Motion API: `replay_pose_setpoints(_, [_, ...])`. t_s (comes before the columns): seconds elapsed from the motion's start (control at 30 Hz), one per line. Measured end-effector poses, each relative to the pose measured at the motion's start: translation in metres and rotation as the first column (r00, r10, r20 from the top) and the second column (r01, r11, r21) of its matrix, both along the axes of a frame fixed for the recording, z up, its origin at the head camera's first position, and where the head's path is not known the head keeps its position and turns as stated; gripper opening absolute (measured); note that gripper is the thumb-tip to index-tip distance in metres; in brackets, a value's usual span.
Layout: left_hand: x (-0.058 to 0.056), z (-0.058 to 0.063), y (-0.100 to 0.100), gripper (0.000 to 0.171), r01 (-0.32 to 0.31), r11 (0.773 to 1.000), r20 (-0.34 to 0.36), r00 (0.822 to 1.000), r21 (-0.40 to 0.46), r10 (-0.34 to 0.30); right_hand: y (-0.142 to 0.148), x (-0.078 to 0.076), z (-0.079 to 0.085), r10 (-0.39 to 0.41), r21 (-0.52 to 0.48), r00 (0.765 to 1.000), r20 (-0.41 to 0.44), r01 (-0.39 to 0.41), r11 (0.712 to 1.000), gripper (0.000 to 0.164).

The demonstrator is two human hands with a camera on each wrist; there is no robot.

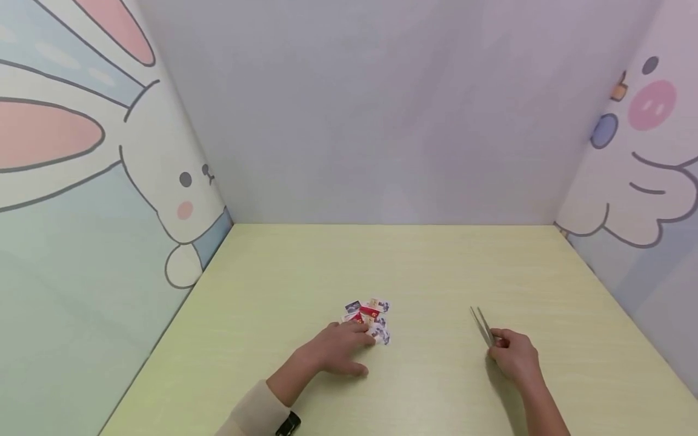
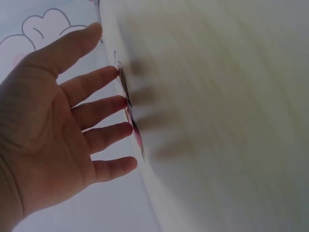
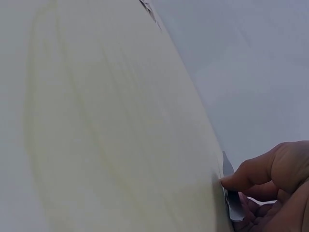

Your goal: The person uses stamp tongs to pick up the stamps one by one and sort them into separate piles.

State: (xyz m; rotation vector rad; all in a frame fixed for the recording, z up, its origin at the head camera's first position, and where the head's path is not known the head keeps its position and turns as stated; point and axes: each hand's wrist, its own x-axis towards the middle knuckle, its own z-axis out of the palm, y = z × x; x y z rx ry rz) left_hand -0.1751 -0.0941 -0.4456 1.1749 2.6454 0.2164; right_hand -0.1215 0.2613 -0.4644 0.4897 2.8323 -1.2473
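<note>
Several small printed paper pieces [image 1: 380, 334], white with red and dark pictures, lie in an overlapping cluster near the middle of the table. My left hand [image 1: 340, 349] reaches over the cluster's near left side, fingers spread and fairly straight. In the left wrist view the fingertips of the left hand [image 2: 72, 121] touch or nearly touch the thin edges of the papers [image 2: 129, 108]. Off to the right, my right hand [image 1: 515, 357] pinches metal tweezers [image 1: 482, 327] between thumb and fingers, their two tips apart and pointing away from me. The right wrist view shows the grip on the tweezers [image 3: 234, 203] close to the tabletop.
A pale yellow table [image 1: 294, 260] carries these things. A plain grey panel [image 1: 360, 121] stands behind it. Side panels bear a cartoon rabbit [image 1: 158, 181] on the left and a pink-nosed animal [image 1: 651, 106] on the right. A dark wristband [image 1: 288, 424] circles the left wrist.
</note>
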Motion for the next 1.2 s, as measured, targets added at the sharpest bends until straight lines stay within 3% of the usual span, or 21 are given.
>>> replay_pose_setpoints(0.2, [0.001, 0.001, 0.000, 0.054, -0.001, 1.000, 0.021, 1.000, -0.028, 0.001, 0.000, -0.002, -0.001, -0.002, 0.018, 1.000, -0.011, 0.002, 1.000, 0.043])
replay_pose_setpoints(0.83, [0.001, 0.003, 0.003, 0.057, -0.030, 0.996, 0.056, 0.998, -0.080, 0.034, -0.003, -0.004, 0.012, -0.017, 0.048, 0.983, -0.182, 0.026, 0.999, 0.034])
replay_pose_setpoints(1.0, [0.002, 0.002, 0.003, 0.057, -0.034, 0.997, 0.067, 0.997, -0.074, 0.039, -0.005, -0.005, 0.013, -0.055, 0.049, 0.969, -0.240, 0.069, 0.996, 0.026])
replay_pose_setpoints(1.2, [0.002, 0.002, 0.004, 0.056, -0.020, 0.997, 0.046, 0.999, -0.075, 0.024, 0.004, -0.009, 0.014, -0.005, 0.077, 0.935, -0.355, 0.034, 0.996, 0.023])
